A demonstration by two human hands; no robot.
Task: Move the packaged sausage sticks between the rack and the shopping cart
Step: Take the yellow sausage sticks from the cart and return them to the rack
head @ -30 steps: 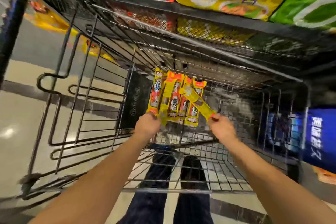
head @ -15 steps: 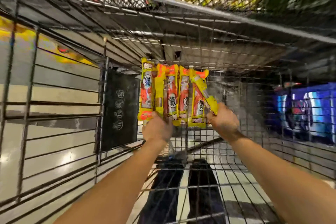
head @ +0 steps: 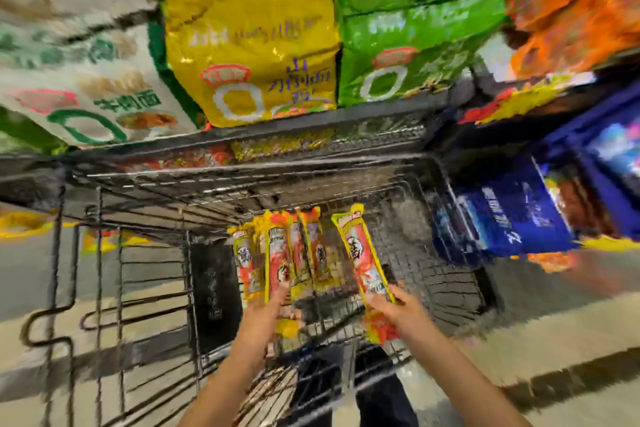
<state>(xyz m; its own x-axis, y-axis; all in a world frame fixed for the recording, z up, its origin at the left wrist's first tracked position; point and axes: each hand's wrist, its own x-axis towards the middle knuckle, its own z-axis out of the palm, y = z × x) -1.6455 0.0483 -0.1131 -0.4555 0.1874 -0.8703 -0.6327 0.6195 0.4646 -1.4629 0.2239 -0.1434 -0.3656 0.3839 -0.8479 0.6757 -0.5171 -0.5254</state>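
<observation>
- Cart — a wire basket seen from above. Its mesh floor shows under both hands. I can make out nothing lying loose in it, though the view is badly smeared.
- A black panel stands against the cart's left wall.
- Left hand is clasped round the lower ends of a fan of packs. There are about four, yellow-edged with red middles, pointing up and away over the basket. The fingers are too blurred to tell one from another.
- Right hand pinches a single pack near its lower end. The pack tilts slightly left at the top, sits just beside the fan and is apart from it. Its tail sticks out below the hand.
- All the packs are held in the air over the cart — none is on the shelf.
- Shelf beyond the cart carries big bags side by side: a white bag, a yellow bag, a green bag and orange bags.
- Blue packets sit lower, to the right of the cart.
- Dark trousers show through the mesh below.
</observation>
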